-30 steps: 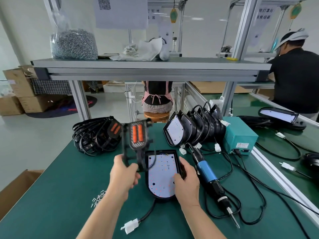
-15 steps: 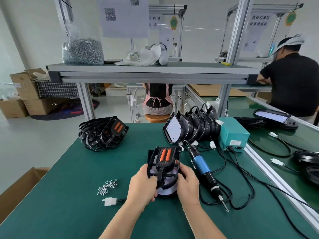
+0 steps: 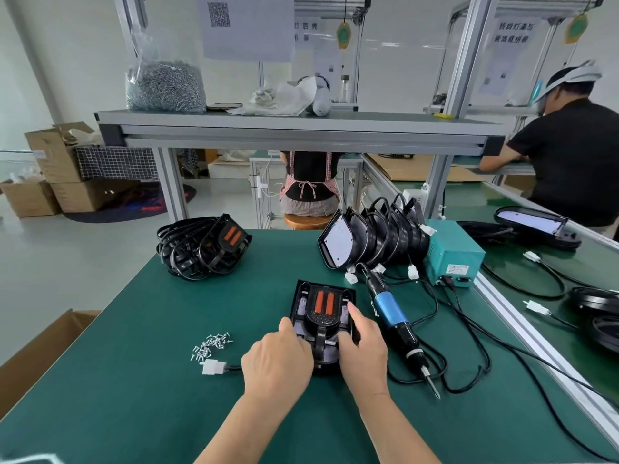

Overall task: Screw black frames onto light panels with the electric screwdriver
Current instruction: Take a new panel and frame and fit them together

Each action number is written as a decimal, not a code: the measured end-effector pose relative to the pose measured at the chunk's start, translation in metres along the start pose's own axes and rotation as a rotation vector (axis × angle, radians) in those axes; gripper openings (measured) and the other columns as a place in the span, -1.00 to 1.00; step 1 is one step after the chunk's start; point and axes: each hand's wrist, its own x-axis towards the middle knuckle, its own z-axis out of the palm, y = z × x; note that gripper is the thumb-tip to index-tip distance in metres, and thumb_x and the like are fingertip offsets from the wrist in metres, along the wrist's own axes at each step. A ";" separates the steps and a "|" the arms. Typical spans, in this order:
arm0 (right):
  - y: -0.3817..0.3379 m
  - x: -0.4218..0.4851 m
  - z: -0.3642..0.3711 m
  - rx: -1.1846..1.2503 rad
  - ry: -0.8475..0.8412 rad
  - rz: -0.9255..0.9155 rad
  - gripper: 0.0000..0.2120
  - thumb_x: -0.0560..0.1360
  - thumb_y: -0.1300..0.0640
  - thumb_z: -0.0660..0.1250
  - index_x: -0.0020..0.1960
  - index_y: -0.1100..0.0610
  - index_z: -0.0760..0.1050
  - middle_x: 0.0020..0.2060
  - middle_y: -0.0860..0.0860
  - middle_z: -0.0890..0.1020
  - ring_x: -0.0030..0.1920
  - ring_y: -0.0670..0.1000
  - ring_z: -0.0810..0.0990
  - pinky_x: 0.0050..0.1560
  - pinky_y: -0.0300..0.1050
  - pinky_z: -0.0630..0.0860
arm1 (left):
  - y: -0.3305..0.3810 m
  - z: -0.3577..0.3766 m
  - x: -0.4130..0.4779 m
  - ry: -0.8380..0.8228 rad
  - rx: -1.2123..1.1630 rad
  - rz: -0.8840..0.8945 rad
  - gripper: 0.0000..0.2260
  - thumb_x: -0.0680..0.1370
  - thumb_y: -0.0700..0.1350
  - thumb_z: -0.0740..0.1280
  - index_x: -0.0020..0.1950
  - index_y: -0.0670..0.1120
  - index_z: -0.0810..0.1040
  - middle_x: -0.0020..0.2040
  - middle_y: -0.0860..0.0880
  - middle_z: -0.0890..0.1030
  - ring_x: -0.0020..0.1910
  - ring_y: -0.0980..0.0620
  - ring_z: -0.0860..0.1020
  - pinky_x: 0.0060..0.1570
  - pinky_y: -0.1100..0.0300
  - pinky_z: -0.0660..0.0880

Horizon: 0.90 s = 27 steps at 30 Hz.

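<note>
Head view: black plastic frame with two orange strips (image 3: 323,304) lies flat atop white-faced light panel (image 3: 300,326), just left of blue-handled electric screwdriver (image 3: 390,308) on green mat (image 3: 134,380). Left hand (image 3: 278,363): fingers bent onto frame's near-left edge, grip cannot tell. Right hand (image 3: 363,351), between frame and screwdriver: forefinger (image 3: 352,311) straight, pressing frame's right rim. Small silver screws pile (image 3: 212,343) well left of screwdriver.

The black frame (image 3: 322,319) lies flat on the light panel (image 3: 330,356), electric screwdriver (image 3: 390,311) beside.
</note>
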 end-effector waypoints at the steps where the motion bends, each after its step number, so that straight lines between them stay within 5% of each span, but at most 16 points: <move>1: -0.001 0.000 0.000 0.002 0.001 0.000 -0.48 0.56 0.30 0.27 0.50 0.03 0.45 0.20 -0.05 0.52 0.22 -0.08 0.47 0.25 -0.27 0.33 | -0.002 -0.001 0.004 0.016 -0.004 0.005 -0.80 0.64 0.04 0.06 -0.05 -0.03 0.36 -0.04 -0.03 0.63 -0.14 -0.14 0.47 -0.15 0.06 0.32; 4: -0.001 0.000 0.001 0.020 0.022 -0.016 -0.49 0.55 0.33 0.28 0.47 0.05 0.49 0.18 -0.02 0.54 0.19 -0.07 0.49 0.21 -0.30 0.31 | -0.008 -0.003 0.028 -0.034 -0.096 0.013 -0.73 0.67 0.04 0.07 0.04 -0.07 0.49 0.06 -0.09 0.62 0.06 -0.18 0.55 -0.07 0.06 0.34; 9: 0.000 0.001 0.002 0.038 0.068 -0.024 -0.53 0.56 0.31 0.27 0.41 0.00 0.54 0.13 -0.04 0.53 0.15 -0.06 0.50 0.19 -0.25 0.34 | -0.008 0.007 0.033 -0.145 -0.107 0.059 -0.68 0.72 -0.02 0.00 0.13 -0.16 0.47 0.08 -0.16 0.61 0.08 -0.21 0.57 0.01 0.01 0.45; 15: 0.012 0.001 -0.010 -0.115 -0.040 -0.111 -0.49 0.57 0.39 0.24 0.42 -0.02 0.52 0.22 -0.06 0.53 0.27 -0.03 0.51 0.23 -0.34 0.30 | -0.016 0.023 0.015 -0.067 -0.314 -0.008 -0.74 0.67 0.04 0.14 -0.16 -0.07 0.28 -0.27 -0.03 0.50 -0.25 -0.13 0.38 -0.24 0.05 0.32; 18: 0.012 0.004 -0.025 -0.051 -0.167 -0.088 -0.45 0.62 0.37 0.24 0.53 -0.04 0.38 0.53 -0.16 0.26 0.53 -0.18 0.22 0.45 -0.34 0.12 | -0.014 0.027 0.008 -0.040 -0.399 0.005 -0.70 0.64 0.01 0.20 -0.22 -0.05 0.22 -0.39 0.00 0.38 -0.33 -0.10 0.28 -0.28 0.03 0.28; 21: 0.009 0.011 -0.040 0.171 -0.359 0.032 -0.39 0.65 0.34 0.21 0.59 -0.12 0.26 0.53 -0.34 0.15 0.52 -0.33 0.11 0.48 -0.33 0.09 | -0.013 0.033 0.004 0.010 -0.341 0.014 -0.74 0.64 0.02 0.19 -0.17 -0.07 0.27 -0.40 0.02 0.39 -0.33 -0.09 0.32 -0.27 0.04 0.32; 27: 0.024 0.000 -0.035 -0.097 -0.198 -0.126 -0.40 0.59 0.48 0.13 0.57 0.11 0.32 0.57 -0.12 0.22 0.50 -0.27 0.14 0.30 -0.66 -0.01 | -0.017 0.029 -0.004 0.039 -0.480 0.055 -0.76 0.58 0.09 0.28 -0.16 -0.04 0.42 -0.45 0.02 0.38 -0.37 -0.04 0.32 -0.24 0.05 0.44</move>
